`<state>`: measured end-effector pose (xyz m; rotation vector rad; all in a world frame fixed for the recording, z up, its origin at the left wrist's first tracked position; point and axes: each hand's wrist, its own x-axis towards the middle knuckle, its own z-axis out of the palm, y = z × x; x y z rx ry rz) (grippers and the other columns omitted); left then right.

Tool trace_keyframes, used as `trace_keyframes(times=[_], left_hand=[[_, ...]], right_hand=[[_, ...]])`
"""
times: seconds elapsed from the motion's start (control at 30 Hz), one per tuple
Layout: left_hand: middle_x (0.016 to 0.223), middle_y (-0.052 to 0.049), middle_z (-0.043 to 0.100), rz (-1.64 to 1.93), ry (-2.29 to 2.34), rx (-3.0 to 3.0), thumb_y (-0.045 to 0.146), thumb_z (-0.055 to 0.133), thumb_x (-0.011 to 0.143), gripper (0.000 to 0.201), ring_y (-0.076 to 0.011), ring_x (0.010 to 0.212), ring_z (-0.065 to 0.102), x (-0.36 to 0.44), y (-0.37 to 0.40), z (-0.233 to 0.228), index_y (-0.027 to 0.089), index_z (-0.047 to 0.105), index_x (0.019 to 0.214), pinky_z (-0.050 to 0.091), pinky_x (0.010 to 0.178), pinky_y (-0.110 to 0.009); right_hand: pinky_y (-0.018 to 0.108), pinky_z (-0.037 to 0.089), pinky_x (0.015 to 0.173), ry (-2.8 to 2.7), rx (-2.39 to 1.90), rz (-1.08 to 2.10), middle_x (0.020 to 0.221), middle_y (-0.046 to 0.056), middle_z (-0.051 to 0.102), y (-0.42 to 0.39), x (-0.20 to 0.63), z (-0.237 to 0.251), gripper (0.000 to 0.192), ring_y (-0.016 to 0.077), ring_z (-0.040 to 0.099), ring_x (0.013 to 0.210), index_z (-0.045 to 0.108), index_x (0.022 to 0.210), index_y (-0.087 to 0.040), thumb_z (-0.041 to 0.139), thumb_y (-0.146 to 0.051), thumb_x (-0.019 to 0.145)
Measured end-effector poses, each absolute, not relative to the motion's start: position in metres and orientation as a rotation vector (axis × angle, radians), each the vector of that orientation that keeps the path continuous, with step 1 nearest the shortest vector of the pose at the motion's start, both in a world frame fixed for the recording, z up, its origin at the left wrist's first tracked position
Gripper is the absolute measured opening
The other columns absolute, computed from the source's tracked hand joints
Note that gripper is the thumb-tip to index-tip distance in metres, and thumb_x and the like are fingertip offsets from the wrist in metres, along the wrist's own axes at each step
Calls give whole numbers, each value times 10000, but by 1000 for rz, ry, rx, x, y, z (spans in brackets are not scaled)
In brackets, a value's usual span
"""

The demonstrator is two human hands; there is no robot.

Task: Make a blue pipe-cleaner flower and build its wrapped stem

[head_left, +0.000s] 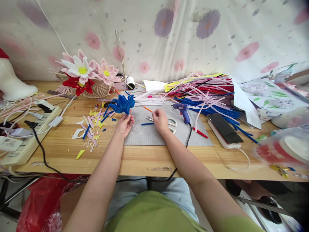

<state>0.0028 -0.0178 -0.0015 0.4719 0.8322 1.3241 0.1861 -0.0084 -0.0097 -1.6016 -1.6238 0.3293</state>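
Left hand (124, 124): we see it pinching the stem under a blue flower (122, 103), held just above the mat's left edge.
Right hand (160, 120): fingertips pressed together on an orange stick (147, 109), over the mat.
Mat (145, 133): grey, flat on the surface (135, 158).
Scissors (170, 122): on the mat, just beside our right hand.
Glue gun (182, 110): blue, at the mat's far right part.
Phone (224, 129): right of the mat.
Scraps (90, 129): left of our left hand.

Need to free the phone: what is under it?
The phone lies on a white slab, maybe a power bank, with a white cable leaving its near end. Blue pipe cleaners lie beside it; anything between phone and slab is hidden.
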Motion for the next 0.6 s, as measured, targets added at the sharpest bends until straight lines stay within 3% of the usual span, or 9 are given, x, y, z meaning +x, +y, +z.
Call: trace_keyframes(times=[0.17, 0.33, 0.5, 0.6], left_hand=[[685, 4, 651, 1263, 856, 525, 80, 531, 793, 190, -33, 553, 591, 8, -19, -1, 156, 642, 928, 495, 526, -118], [696, -5, 664, 1226, 855, 548, 96, 546, 784, 167, -46, 559, 598, 12, -19, -2, 144, 647, 908, 484, 489, -120], [847, -16, 685, 1238, 807, 606, 87, 521, 790, 208, -45, 565, 596, 9, -21, -2, 160, 636, 947, 499, 523, -156], [942, -37, 681, 1244, 807, 599, 80, 481, 807, 217, -73, 660, 630, 9, -21, -1, 152, 629, 948, 521, 594, -198]], right_hand=[[313, 350, 703, -1632, -1792, 242, 735, 70, 565, 4, 216, -5, 320, 197, 480, 771, 507, 620, -190, 398, -384, 850], [345, 361, 764, -1787, -1831, 252, 881, 95, 598, 9, 226, -13, 176, 226, 494, 864, 603, 838, -178, 517, -320, 783], [340, 371, 769, -1813, -1918, 261, 874, 94, 611, 12, 225, -18, 92, 218, 525, 868, 591, 748, -172, 527, -236, 761], [324, 382, 753, -1678, -1835, 280, 849, 75, 629, 10, 223, -14, 108, 197, 547, 836, 565, 791, -173, 474, -231, 795]])
